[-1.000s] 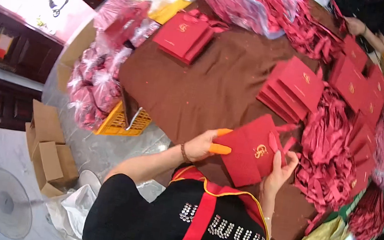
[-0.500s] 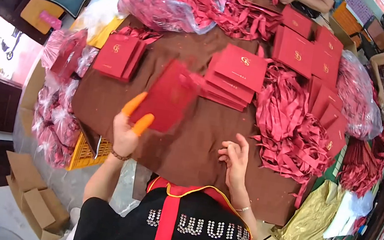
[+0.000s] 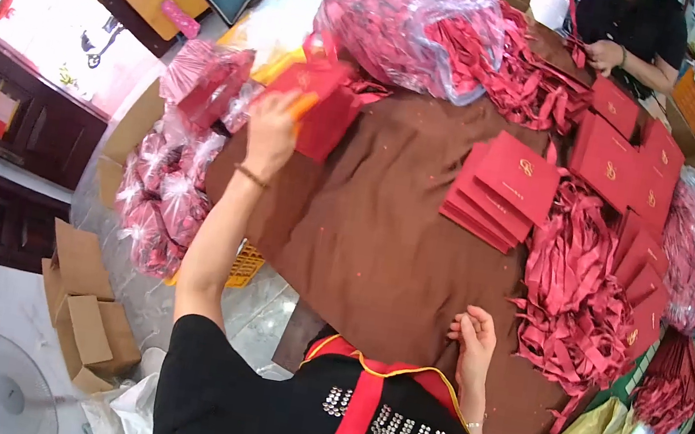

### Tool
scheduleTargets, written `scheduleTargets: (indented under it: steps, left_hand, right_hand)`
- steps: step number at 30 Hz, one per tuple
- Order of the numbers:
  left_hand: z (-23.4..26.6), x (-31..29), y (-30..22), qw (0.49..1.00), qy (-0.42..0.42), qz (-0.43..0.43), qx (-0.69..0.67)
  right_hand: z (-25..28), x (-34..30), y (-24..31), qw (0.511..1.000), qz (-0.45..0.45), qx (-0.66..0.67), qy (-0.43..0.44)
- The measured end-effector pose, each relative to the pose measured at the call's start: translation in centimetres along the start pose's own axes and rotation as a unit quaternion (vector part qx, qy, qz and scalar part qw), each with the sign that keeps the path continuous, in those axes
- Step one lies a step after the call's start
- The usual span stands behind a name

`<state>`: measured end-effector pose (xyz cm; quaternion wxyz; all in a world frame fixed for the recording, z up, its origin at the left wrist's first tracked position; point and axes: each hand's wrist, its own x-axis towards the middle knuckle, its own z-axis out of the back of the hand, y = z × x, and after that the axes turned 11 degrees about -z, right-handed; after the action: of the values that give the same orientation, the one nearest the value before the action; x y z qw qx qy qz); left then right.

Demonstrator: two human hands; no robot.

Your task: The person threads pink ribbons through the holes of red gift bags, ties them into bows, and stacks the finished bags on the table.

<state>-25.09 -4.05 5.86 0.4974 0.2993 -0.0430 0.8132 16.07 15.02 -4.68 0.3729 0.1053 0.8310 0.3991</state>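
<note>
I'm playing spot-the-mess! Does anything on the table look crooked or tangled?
Yes! The red ribbons at right lie in a tangled heap, so they look messy. Beside them, the stack of red bags is fanned out, its edges uneven. I see no clear damage.

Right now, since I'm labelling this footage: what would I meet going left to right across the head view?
Fan, plastic-bagged red bundles, left hand holding a red bag, right hand, red ribbon pile, clear plastic sack.
</note>
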Motion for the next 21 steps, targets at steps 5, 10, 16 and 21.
scheduleTargets:
  steps: [5, 10, 16, 21]
  left_hand:
    - [-2.6, -1.4, 0.2, 0.969, 0.186, 0.044, -0.158]
    - [-1.0, -0.7, -3.1, 0.973, 0.213, 0.055, -0.072]
    - [-2.6, 3.2, -14.4, 0.916, 0.019, -0.073, -0.394]
    - [-4.2, 7.1, -20.6, 0.908, 0.032, 0.06, -0.414]
  right_hand:
    - [0.2, 0.0, -0.4, 1.0, 0.018, -0.004, -0.018]
    - [-0.2, 0.2, -0.1, 1.0, 0.005, -0.019, -0.01]
    - [-0.3, -0.4, 0.0, 0.999, 0.009, -0.04, -0.019]
    - [-0.5, -0.7, -0.6, 0.999, 0.015, -0.032, -0.006]
